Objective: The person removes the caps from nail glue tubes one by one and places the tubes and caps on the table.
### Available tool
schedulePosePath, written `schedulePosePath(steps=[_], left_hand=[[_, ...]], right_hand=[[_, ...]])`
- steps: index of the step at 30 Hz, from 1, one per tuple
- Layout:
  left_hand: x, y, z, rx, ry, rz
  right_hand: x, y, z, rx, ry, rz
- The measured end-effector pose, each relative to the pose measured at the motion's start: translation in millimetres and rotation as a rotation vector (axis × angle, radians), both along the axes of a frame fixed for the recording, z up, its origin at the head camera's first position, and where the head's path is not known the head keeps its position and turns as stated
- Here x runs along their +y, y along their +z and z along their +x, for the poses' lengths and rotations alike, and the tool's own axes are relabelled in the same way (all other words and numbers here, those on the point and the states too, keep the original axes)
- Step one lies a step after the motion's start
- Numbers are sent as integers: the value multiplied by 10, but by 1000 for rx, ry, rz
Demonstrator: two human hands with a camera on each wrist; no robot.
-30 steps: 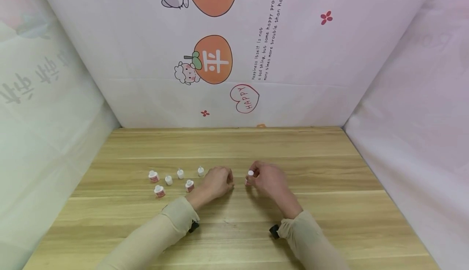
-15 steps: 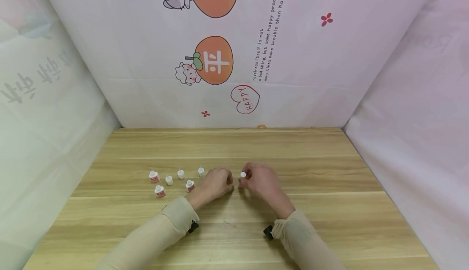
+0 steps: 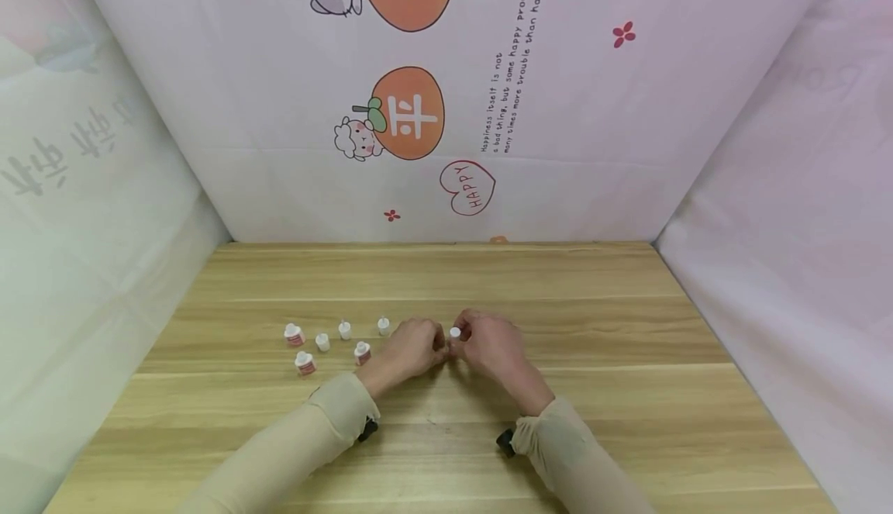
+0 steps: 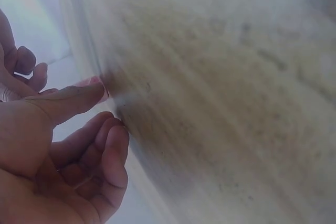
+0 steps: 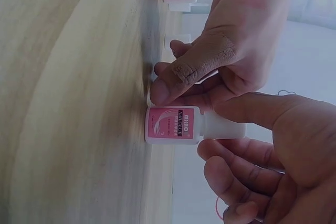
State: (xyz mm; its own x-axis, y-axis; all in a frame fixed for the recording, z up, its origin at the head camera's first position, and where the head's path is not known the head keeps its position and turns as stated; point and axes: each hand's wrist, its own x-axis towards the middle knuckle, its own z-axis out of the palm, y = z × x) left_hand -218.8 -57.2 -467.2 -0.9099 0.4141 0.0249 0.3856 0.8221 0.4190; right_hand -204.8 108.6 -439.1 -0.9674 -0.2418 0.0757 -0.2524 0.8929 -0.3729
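A small white glue bottle with a pink label stands upright on the wooden table. My right hand pinches its white cap between thumb and fingers. Close beside the bottle is my left hand, its fingers loosely bent and a gap left between thumb and fingertips. In the left wrist view the left thumb overlaps the pink label; the right wrist view shows that thumb at the label's edge, and whether it touches cannot be told.
Left of my hands stand several glue pieces: three uncapped bottles, one at the back left, one at the front left and one near my left forearm. Three loose white caps lie among them. Fabric walls enclose the table.
My right hand has carried the glue bottle leftward, right up to my left hand. The left hand has hardly moved, and the loose caps and uncapped bottles stay where they were.
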Motion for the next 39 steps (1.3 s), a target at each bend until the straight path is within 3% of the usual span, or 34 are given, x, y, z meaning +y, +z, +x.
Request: schedulePosePath(steps=[22, 39], left_hand=[[54, -22, -23, -28, -29, -38], [64, -33, -37, 50, -63, -22]], right_hand=[[7, -28, -10, 23, 29, -22], [30, 0, -30, 57, 102, -52]])
